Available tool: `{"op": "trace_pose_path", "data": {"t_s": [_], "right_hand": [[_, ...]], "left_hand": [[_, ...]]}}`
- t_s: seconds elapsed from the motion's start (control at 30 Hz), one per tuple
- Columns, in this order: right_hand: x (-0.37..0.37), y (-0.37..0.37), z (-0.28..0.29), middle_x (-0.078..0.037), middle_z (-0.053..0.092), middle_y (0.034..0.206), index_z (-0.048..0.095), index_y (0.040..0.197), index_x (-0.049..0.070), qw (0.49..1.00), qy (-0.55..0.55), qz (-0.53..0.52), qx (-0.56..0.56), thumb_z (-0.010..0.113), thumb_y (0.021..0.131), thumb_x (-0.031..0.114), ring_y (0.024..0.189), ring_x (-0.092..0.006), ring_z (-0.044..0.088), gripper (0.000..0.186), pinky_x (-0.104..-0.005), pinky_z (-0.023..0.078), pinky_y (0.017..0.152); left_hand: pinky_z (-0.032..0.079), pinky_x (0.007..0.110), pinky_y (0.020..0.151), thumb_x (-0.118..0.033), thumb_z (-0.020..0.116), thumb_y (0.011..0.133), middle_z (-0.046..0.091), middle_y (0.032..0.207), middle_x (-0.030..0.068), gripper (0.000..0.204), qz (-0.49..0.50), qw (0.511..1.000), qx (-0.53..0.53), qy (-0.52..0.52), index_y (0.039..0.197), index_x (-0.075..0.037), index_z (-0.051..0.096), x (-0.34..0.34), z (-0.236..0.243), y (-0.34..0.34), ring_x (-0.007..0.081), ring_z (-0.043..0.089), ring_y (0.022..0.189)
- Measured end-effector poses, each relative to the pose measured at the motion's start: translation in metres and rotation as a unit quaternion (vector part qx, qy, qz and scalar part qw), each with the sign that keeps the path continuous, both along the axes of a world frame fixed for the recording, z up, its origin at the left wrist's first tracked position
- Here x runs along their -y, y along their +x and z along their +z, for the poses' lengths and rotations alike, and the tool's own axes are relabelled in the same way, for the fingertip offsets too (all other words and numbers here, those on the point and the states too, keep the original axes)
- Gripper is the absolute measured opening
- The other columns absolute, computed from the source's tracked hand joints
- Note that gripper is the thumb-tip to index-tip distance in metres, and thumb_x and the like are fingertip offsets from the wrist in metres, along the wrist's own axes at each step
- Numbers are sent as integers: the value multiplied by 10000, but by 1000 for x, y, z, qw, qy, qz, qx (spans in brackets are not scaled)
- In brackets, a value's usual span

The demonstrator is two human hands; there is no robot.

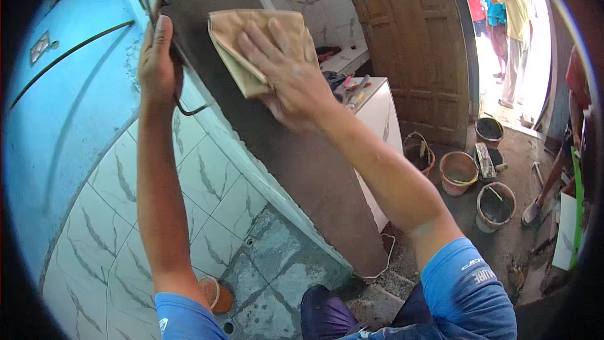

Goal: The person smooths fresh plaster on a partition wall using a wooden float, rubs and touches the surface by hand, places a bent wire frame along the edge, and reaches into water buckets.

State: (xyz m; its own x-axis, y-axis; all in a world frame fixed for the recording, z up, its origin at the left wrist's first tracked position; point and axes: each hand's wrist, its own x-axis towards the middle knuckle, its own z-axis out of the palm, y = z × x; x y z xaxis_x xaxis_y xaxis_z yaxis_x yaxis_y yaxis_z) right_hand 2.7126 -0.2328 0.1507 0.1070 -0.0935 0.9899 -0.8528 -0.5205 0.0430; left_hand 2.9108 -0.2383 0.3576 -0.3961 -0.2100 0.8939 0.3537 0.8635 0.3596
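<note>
My right hand [286, 82] presses on a folded tan sheet [233, 31], cloth or paper, with its fingers spread across the top. The sheet lies against the long grey mortar face [302, 164] of a narrow wall. At the wall's left edge, my left hand [158, 63] is raised with its thumb up, next to a bent metal rod [184, 56]. It appears closed round the rod, though most of its fingers are hidden. A pale strip [251, 164] runs along the edge of the mortar face, below the left hand.
White veined tiles [201, 170] cover the lower left wall under blue paint [75, 88]. Several buckets [458, 173] stand on the floor at right, by a brown wooden door [409, 44]. Tools [357, 91] lie on a ledge. People [513, 31] stand outside the doorway; another person's leg [553, 170] shows at far right.
</note>
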Motion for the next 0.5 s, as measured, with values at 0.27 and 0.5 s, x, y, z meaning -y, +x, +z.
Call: {"op": "trace_pose_path", "data": {"t_s": [0.27,0.5], "right_hand": [[-84,43,-323,-178,264,1611,387,1502,106,969,241,-56,17,492,847,345,1509,-441,157,704,-659,70,1190],[-25,13,-49,-102,151,1666,246,1584,225,998,50,-35,-30,700,766,319,1524,-397,101,940,-601,13,1221]], "left_hand": [[281,435,1180,-398,468,1052,377,1552,180,629,68,996,-13,-59,1539,-28,322,-2,-7,-3,300,345,1444],[323,474,1147,-410,454,1059,455,1475,220,614,84,995,-46,32,1478,34,386,-2,-2,-2,309,449,1354]]}}
